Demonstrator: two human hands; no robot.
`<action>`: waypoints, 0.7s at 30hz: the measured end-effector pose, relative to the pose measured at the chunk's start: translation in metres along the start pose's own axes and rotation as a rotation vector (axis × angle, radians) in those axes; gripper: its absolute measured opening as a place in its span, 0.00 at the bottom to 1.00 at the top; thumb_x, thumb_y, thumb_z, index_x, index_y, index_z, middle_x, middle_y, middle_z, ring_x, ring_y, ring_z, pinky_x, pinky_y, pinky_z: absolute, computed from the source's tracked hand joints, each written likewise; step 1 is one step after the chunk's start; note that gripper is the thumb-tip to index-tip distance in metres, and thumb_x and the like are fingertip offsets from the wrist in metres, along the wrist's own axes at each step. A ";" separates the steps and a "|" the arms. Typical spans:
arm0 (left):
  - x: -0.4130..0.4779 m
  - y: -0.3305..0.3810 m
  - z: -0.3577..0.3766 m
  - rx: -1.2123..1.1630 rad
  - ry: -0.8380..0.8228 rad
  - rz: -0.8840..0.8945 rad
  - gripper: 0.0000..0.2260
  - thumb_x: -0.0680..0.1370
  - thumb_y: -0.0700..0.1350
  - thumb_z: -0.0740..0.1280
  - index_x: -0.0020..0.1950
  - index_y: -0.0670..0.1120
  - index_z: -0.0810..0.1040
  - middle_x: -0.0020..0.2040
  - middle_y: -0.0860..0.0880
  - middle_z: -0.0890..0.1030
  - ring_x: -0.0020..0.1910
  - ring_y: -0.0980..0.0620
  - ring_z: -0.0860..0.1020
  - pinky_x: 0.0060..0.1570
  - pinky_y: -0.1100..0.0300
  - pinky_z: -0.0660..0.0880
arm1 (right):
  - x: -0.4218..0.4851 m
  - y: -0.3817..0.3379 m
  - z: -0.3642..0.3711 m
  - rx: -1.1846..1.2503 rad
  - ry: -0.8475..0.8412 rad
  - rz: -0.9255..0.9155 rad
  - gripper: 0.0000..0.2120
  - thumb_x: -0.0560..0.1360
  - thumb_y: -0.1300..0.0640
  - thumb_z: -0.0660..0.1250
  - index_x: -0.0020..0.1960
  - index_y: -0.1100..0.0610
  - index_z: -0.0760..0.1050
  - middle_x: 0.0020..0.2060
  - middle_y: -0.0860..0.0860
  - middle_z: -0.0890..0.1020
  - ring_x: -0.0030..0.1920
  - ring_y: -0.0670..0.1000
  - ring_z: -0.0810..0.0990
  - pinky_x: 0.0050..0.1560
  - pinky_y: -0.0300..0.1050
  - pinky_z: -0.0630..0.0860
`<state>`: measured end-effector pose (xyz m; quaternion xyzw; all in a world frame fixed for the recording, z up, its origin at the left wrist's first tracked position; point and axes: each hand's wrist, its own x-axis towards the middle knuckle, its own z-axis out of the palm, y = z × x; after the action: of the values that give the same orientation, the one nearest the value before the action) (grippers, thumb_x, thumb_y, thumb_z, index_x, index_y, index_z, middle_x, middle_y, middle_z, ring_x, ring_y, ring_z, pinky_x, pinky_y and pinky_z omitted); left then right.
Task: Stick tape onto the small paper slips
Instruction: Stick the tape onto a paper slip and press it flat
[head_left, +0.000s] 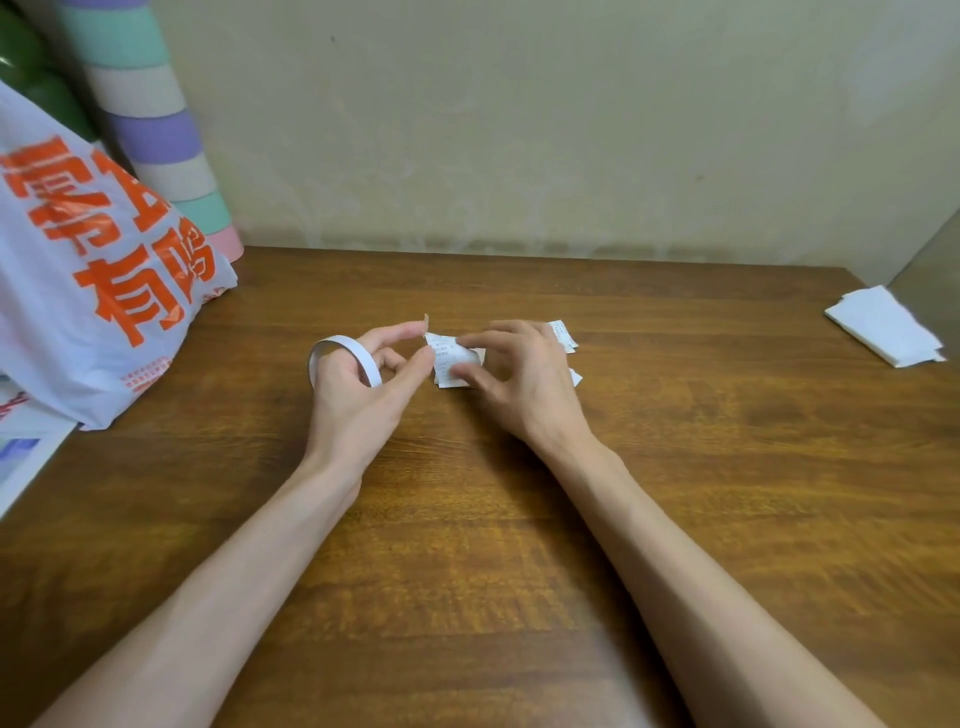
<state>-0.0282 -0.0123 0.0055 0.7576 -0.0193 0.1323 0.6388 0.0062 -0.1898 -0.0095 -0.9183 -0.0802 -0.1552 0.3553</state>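
Together, left hand (358, 387) and right hand (524, 382) on paper slip (453, 362).

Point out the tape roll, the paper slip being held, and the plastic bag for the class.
tape roll (358, 352): head view, on the white outer band of the ring.
paper slip (444, 359): head view, on its printed face.
plastic bag (78, 270): head view, on its orange-lettered side.

Head-worn view, close down over table (675, 467)

place: home corner | cues: wooden table (467, 519), plastic shopping bag (78, 291), plain plaster wall (519, 130)
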 end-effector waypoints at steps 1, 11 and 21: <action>0.001 0.000 0.000 0.011 0.008 0.004 0.14 0.79 0.49 0.75 0.63 0.56 0.84 0.37 0.51 0.76 0.32 0.59 0.72 0.37 0.67 0.72 | -0.001 -0.002 -0.004 0.147 -0.023 0.045 0.13 0.76 0.50 0.77 0.61 0.46 0.85 0.49 0.47 0.87 0.56 0.47 0.82 0.63 0.49 0.75; -0.003 0.004 0.000 0.038 -0.080 -0.045 0.31 0.77 0.48 0.77 0.78 0.59 0.71 0.46 0.54 0.87 0.28 0.58 0.74 0.33 0.67 0.74 | -0.018 0.005 -0.034 0.348 -0.206 0.114 0.07 0.75 0.54 0.79 0.49 0.54 0.84 0.42 0.49 0.88 0.43 0.47 0.86 0.53 0.46 0.82; -0.002 -0.001 0.001 0.140 -0.082 0.011 0.12 0.78 0.47 0.75 0.62 0.54 0.85 0.42 0.55 0.82 0.34 0.51 0.76 0.40 0.64 0.76 | -0.028 0.014 -0.040 0.014 -0.238 -0.001 0.06 0.82 0.55 0.70 0.48 0.52 0.84 0.40 0.43 0.85 0.42 0.43 0.80 0.49 0.41 0.71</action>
<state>-0.0299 -0.0131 0.0040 0.8051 -0.0404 0.1056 0.5823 -0.0258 -0.2281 -0.0005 -0.9276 -0.1235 -0.0447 0.3496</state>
